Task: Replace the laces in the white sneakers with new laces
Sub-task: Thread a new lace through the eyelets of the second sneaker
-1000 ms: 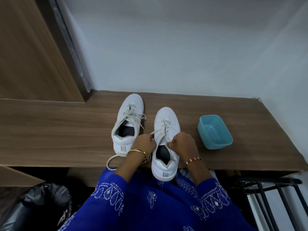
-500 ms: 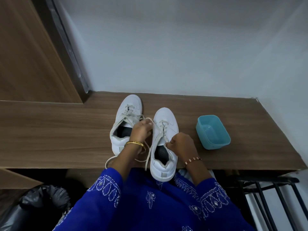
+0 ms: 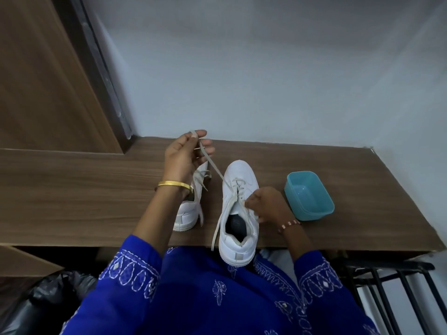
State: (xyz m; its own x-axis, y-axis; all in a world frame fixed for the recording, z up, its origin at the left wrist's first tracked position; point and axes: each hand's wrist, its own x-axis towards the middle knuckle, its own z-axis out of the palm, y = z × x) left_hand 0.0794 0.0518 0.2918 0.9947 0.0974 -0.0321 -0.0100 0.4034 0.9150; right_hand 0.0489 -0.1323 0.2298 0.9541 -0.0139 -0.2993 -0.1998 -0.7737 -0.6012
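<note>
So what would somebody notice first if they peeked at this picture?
Probably the left hand raised above the wooden shelf, pinching a lace pulled tight from the right sneaker, which sits at the shelf's near edge. The right hand rests on that sneaker's side. To its right sits a blue tub, and the other sneaker lies partly hidden behind the left arm.

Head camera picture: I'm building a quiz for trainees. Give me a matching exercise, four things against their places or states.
Things:
1. left hand
2. right hand
3. blue tub
4. left sneaker

States:
A. empty, right of the sneakers
B. raised, pinching a lace end
C. partly hidden behind a forearm
D. resting on the right sneaker's collar

Pairs: 1-B, 2-D, 3-A, 4-C
</note>
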